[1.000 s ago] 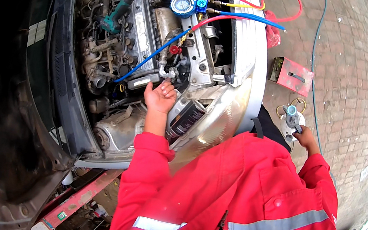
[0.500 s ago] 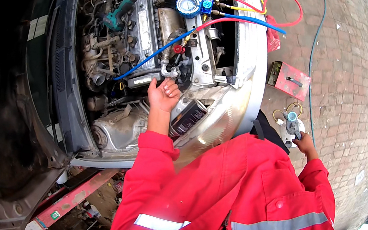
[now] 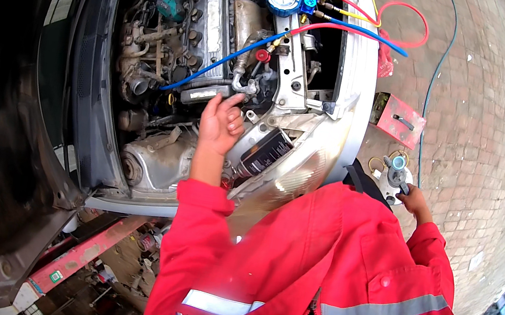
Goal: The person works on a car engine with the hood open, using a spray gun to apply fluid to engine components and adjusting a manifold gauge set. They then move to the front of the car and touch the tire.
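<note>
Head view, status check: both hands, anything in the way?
Right hand gripping grey pump. Left hand empty, loosely curled near silver pipe fitting. Blue hose slants across engine just beyond.

A: What sort of place is this?

B: A car repair workshop, by the look of it. The car (image 3: 356, 118) has its engine (image 3: 213, 34) laid bare, with a blue gauge set (image 3: 284, 0) and coloured hoses (image 3: 236, 55) over the front.

A: Any tools about?

B: A teal power drill (image 3: 172, 8) lies on the engine, and a red box (image 3: 400, 123) with a handle stands on the brick paving (image 3: 489, 137).

A: Indoors or out?

B: I can't tell. A long thin cable or air line (image 3: 436, 75) crosses the paving, and the red jacket (image 3: 355, 241) with grey bands (image 3: 384, 310) looks like workwear.
</note>
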{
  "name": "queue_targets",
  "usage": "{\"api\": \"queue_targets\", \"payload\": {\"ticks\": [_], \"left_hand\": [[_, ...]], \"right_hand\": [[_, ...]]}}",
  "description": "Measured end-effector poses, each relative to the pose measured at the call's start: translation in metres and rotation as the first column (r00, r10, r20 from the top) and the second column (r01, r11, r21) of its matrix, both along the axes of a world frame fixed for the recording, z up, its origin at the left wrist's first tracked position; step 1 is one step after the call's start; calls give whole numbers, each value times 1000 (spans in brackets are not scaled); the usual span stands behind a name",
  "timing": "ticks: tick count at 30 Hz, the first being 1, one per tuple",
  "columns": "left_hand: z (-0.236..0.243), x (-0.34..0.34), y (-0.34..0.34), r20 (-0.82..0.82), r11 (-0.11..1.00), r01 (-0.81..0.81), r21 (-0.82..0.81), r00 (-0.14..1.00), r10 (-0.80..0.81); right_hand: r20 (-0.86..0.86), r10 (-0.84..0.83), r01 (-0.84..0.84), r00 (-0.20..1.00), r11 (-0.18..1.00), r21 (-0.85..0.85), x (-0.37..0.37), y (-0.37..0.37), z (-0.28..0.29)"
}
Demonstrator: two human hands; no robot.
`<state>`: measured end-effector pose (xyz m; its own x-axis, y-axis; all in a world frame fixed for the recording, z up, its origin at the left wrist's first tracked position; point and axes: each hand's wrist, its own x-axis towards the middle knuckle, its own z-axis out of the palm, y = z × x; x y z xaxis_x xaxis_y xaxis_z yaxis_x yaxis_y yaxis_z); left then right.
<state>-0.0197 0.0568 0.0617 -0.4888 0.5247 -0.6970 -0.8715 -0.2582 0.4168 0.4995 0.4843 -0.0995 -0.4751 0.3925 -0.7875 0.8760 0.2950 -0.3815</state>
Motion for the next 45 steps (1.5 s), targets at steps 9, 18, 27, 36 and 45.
{"api": "queue_targets", "payload": {"ticks": [9, 18, 27, 36, 45], "left_hand": [[84, 63, -134, -731, 644, -448, -620, 627, -268], [31, 130, -214, -617, 222, -664, -714, 446, -649], [38, 124, -197, -520, 135, -740, -659, 318, -793], [41, 123, -197, -501, 119, -729, -674, 332, -799], [40, 120, -196, -505, 139, -722, -678, 320, -802]], "right_hand": [[3, 40, -40, 999, 999, 23, -12, 8, 14], [77, 171, -174, 982, 984, 29, -39, 18, 32], [1, 195, -194, 981, 975, 110, -86, 9, 61], [-52, 200, -189, 978, 969, 161, -108, 1, 59], [-137, -8, 18, 991, 997, 71, -155, 5, 106]]}}
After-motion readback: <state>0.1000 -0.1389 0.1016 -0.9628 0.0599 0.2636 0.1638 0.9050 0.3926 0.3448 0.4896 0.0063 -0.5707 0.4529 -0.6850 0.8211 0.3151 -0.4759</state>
